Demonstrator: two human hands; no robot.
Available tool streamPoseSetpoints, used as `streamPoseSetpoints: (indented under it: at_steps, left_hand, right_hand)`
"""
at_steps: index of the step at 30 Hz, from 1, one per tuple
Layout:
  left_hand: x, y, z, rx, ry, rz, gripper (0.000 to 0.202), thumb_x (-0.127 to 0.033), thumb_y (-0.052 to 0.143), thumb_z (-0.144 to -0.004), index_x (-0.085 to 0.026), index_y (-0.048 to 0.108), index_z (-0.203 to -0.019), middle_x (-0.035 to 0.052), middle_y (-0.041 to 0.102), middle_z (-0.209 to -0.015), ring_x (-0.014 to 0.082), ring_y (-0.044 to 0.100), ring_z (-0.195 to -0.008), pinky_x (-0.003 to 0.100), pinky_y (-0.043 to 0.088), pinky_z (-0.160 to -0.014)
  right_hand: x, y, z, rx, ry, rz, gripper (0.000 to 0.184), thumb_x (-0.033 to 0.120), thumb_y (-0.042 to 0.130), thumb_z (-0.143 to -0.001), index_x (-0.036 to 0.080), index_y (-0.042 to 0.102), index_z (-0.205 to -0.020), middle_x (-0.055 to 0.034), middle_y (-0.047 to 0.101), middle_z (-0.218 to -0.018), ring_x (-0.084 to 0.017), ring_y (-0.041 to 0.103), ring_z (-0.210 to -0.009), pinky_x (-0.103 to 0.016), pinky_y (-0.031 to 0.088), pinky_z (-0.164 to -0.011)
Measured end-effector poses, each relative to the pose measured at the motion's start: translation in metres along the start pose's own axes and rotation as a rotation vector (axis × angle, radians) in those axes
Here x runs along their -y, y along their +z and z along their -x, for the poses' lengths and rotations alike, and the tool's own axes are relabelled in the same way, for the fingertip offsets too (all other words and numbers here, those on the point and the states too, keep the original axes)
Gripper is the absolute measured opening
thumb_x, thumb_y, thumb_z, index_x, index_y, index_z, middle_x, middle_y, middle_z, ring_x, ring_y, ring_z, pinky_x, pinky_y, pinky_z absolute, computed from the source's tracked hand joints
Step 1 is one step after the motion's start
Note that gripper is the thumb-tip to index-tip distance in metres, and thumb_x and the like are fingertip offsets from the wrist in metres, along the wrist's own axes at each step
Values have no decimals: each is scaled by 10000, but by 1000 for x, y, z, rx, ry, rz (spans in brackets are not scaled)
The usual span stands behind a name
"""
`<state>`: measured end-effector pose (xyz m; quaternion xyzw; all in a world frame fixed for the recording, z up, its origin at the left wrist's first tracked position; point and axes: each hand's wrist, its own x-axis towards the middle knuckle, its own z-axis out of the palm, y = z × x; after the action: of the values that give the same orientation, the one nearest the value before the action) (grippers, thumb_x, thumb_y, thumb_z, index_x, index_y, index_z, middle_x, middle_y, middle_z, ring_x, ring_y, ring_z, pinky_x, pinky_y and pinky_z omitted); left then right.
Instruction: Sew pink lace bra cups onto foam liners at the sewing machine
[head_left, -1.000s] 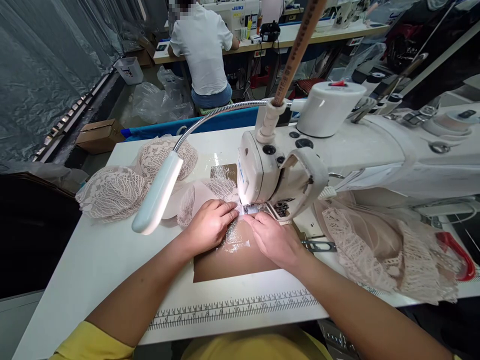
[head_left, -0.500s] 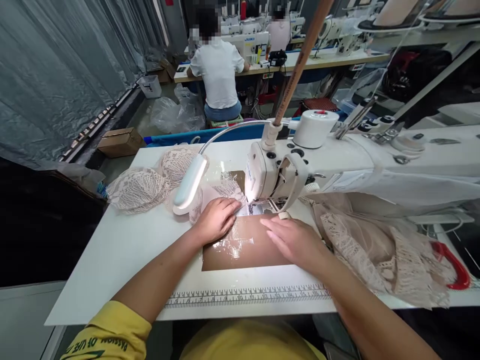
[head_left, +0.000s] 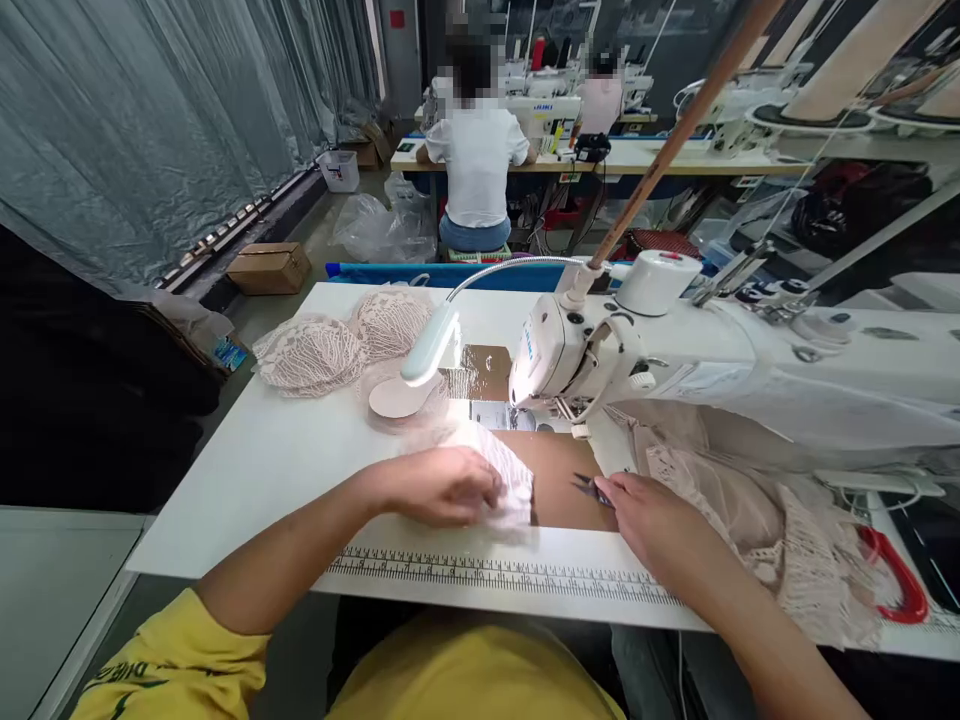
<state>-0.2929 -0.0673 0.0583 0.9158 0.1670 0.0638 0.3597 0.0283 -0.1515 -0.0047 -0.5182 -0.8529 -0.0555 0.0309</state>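
Observation:
My left hand [head_left: 442, 486] is closed on a pale lace bra piece [head_left: 504, 472], held over the brown plate of the white sewing table [head_left: 270, 470], near the front edge. My right hand [head_left: 652, 515] is closed on small thread snips [head_left: 591, 488] whose tips point toward the lace. Both hands sit in front of the white sewing machine head [head_left: 570, 355]; the needle area lies behind them, lit by the gooseneck lamp [head_left: 429, 347].
Finished lace cups [head_left: 330, 345] are stacked at the table's back left. A heap of beige lace [head_left: 757, 520] lies under the machine arm at the right, beside a red handle [head_left: 896, 580]. A ruler strip [head_left: 495, 572] runs along the front edge. Another person [head_left: 478, 160] sits at a machine beyond.
My left hand drew the lace piece away from the needle toward the front edge. My right hand left the plate and now holds snips. The camera view rose and pulled back.

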Motion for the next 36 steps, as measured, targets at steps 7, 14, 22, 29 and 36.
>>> streamPoseSetpoints:
  at_steps: [7,14,22,29,36]
  left_hand:
    - [8,0,2,-325,-276,108,536,-333,656,-789,-203,534,-1294,112,528,-1351,266,496,-1239,413,425,-1019]
    - [40,7,-17,-326,-514,321,554,-333,684,-736,-139,570,-1243,83,650,-988,218,624,-885,321,488,-773]
    - [30,17,-18,-293,-477,747,256,-321,699,-734,-120,650,-884,32,625,-824,131,560,-724,230,429,-642]
    - [28,19,-14,-227,-526,907,326,-371,746,-713,-116,708,-911,60,683,-825,156,609,-743,259,472,-682]
    - [29,21,-13,-275,-519,1009,298,-348,763,-705,-116,744,-892,78,716,-826,174,633,-767,270,483,-712]
  right_hand:
    - [1,-1,-11,-20,90,33,424,3,403,-779,93,624,-1130,-121,658,-927,-220,622,-803,-341,528,-729]
    - [1,-4,-5,-194,105,59,378,40,376,-844,99,614,-1131,-123,705,-1012,-230,659,-862,-352,517,-767]
    - [40,-27,-37,-13,133,-487,393,272,323,-965,180,529,-1286,-91,664,-1183,-206,641,-1037,-340,542,-800]
    - [50,-30,-74,88,99,-828,401,399,429,-941,226,601,-1259,-60,650,-1228,-234,599,-1123,-390,487,-947]
    - [48,-27,-75,139,162,-1076,358,391,554,-877,251,650,-1192,-47,674,-1186,-258,616,-1096,-400,493,-946]
